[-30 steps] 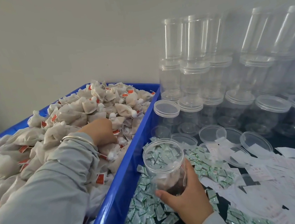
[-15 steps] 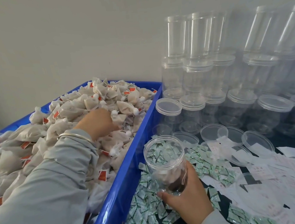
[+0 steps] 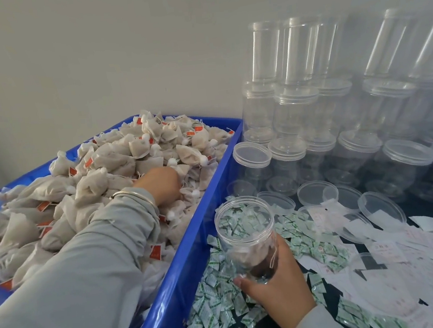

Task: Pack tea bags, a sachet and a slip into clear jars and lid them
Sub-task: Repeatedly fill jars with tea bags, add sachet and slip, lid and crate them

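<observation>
Reaching with the left hand (image 3: 162, 182) into the tea bags (image 3: 118, 161) heaped in the blue crate (image 3: 192, 247), fingers buried, grip impossible to tell. Gripping the open jar (image 3: 246, 234) low in the right hand (image 3: 275, 284), just beside the crate's right wall, over sachets (image 3: 218, 309). Probably worth keeping the mouth tilted toward the crate.

The left hand's (image 3: 159, 182) fingers are buried among tea bags (image 3: 118, 161) in the blue crate (image 3: 193, 250), grip unreadable; the crate's near end is cut off; slip (image 3: 381, 250) print is blurred.
</observation>
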A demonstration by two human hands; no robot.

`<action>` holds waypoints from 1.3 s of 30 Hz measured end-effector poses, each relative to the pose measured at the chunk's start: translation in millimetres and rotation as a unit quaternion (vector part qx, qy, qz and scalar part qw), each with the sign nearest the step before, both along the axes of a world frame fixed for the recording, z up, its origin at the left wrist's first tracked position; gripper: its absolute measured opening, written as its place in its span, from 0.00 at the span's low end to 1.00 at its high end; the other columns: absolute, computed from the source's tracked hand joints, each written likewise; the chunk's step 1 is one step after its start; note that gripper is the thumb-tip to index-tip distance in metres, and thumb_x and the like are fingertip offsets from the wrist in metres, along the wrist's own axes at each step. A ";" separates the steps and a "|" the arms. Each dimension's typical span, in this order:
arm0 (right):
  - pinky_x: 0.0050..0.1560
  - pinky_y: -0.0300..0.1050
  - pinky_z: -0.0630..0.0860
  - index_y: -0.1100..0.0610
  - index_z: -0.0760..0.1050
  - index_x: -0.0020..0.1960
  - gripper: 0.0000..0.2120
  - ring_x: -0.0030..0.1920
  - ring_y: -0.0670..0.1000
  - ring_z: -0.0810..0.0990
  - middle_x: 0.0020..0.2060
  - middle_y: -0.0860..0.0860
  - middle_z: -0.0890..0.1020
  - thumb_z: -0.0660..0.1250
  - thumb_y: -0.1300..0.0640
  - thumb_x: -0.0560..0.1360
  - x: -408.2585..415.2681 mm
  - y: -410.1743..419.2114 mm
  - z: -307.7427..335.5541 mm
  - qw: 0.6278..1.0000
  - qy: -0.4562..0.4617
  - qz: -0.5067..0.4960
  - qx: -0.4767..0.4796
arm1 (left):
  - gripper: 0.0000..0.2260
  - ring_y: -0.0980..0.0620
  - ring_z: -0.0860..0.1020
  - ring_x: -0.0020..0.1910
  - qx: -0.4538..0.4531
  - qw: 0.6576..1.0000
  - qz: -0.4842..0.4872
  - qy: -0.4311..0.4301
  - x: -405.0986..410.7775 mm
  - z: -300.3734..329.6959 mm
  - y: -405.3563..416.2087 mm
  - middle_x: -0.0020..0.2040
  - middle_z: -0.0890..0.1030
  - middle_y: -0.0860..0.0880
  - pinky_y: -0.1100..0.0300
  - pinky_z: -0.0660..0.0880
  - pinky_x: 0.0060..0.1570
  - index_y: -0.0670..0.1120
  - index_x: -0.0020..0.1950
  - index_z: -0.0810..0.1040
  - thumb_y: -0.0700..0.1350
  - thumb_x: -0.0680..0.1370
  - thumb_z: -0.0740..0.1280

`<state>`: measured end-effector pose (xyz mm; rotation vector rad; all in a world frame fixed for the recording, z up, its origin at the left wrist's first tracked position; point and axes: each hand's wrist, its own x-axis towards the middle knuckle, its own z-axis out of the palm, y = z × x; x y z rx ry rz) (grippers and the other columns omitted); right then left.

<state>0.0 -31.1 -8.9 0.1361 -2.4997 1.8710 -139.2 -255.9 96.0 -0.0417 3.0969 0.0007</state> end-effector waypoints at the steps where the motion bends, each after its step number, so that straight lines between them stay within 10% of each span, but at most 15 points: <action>1: 0.65 0.37 0.69 0.49 0.62 0.71 0.47 0.63 0.42 0.73 0.62 0.42 0.74 0.82 0.54 0.58 -0.2 -0.1 0.0 1.000 -0.002 0.001 0.000 | 0.07 0.47 0.77 0.49 0.016 1.000 -0.002 0.019 0.5 2.7 0.0 0.51 0.80 0.46 0.59 0.72 0.47 0.42 0.52 0.79 0.43 0.78 0.64; 4: 0.67 0.46 0.70 0.51 0.61 0.71 0.48 0.64 0.45 0.73 0.63 0.45 0.74 0.82 0.55 0.57 -0.8 -0.2 0.6 1.000 -0.006 0.004 -0.001 | 0.04 0.51 0.74 0.40 0.162 0.979 0.020 0.125 5.0 16.4 0.5 0.38 0.77 0.51 0.63 0.67 0.34 0.44 0.43 0.77 0.42 0.77 0.65; 7: 0.66 0.47 0.71 0.51 0.62 0.71 0.47 0.64 0.44 0.73 0.63 0.45 0.74 0.82 0.53 0.58 -1.1 0.0 0.5 1.000 -0.008 0.002 0.011 | 0.07 0.56 0.75 0.31 0.429 0.889 0.026 0.161 12.6 30.6 8.6 0.32 0.77 0.53 0.64 0.68 0.30 0.49 0.38 0.75 0.44 0.76 0.68; 11: 0.68 0.47 0.69 0.49 0.58 0.73 0.49 0.65 0.45 0.71 0.65 0.45 0.72 0.81 0.53 0.58 0.4 -0.4 0.7 1.000 -0.015 -0.005 0.009 | 0.07 0.59 0.76 0.30 0.644 0.760 -0.085 0.005 32.5 43.4 28.0 0.33 0.79 0.53 0.66 0.74 0.31 0.49 0.38 0.81 0.40 0.75 0.68; 14: 0.64 0.38 0.71 0.47 0.60 0.72 0.48 0.62 0.40 0.73 0.63 0.43 0.73 0.81 0.55 0.58 1.2 -1.1 3.5 1.000 -0.006 -0.005 -0.007 | 0.04 0.58 0.78 0.33 0.654 0.730 -0.166 -0.104 43.0 42.7 37.7 0.35 0.81 0.52 0.68 0.76 0.33 0.51 0.37 0.85 0.44 0.68 0.69; 18: 0.49 0.29 0.75 0.43 0.68 0.63 0.38 0.54 0.37 0.78 0.55 0.42 0.78 0.80 0.60 0.59 -0.7 0.2 3.0 0.999 -0.019 -0.004 -0.027 | 0.08 0.57 0.80 0.38 0.594 0.772 -0.187 -0.126 44.2 38.1 41.9 0.42 0.84 0.50 0.66 0.77 0.37 0.50 0.42 0.84 0.50 0.67 0.69; 21: 0.58 0.39 0.76 0.45 0.61 0.70 0.43 0.59 0.42 0.76 0.61 0.45 0.74 0.80 0.60 0.61 2.2 -2.7 5.7 1.000 -0.020 -0.002 -0.023 | 0.03 0.57 0.79 0.36 0.601 0.789 -0.114 -0.051 33.5 36.9 33.6 0.39 0.84 0.51 0.68 0.75 0.33 0.47 0.45 0.81 0.44 0.73 0.69; 28: 0.43 0.28 0.75 0.53 0.57 0.74 0.47 0.58 0.45 0.75 0.66 0.54 0.70 0.77 0.71 0.63 0.5 -2.5 1.3 0.996 -0.060 0.016 -0.059 | 0.09 0.56 0.77 0.36 0.484 0.858 0.028 0.170 6.0 27.8 -2.4 0.36 0.81 0.53 0.63 0.71 0.35 0.52 0.38 0.79 0.40 0.76 0.68; 31: 0.51 0.33 0.75 0.51 0.59 0.72 0.44 0.59 0.45 0.76 0.64 0.51 0.73 0.78 0.66 0.63 3.9 -4.0 5.2 0.997 -0.041 -0.010 -0.069 | 0.06 0.54 0.76 0.41 0.296 0.939 0.020 0.173 2.4 17.4 -6.5 0.46 0.81 0.51 0.63 0.70 0.39 0.50 0.42 0.79 0.40 0.75 0.66; 39: 0.38 0.22 0.71 0.55 0.57 0.74 0.48 0.53 0.35 0.73 0.66 0.53 0.69 0.76 0.73 0.62 0.4 -2.1 6.6 0.990 -0.072 0.015 -0.121 | 0.22 0.43 0.62 0.72 0.025 0.998 -0.058 0.011 -4.0 -3.5 -0.3 0.76 0.56 0.43 0.52 0.64 0.65 0.48 0.73 0.64 0.39 0.79 0.60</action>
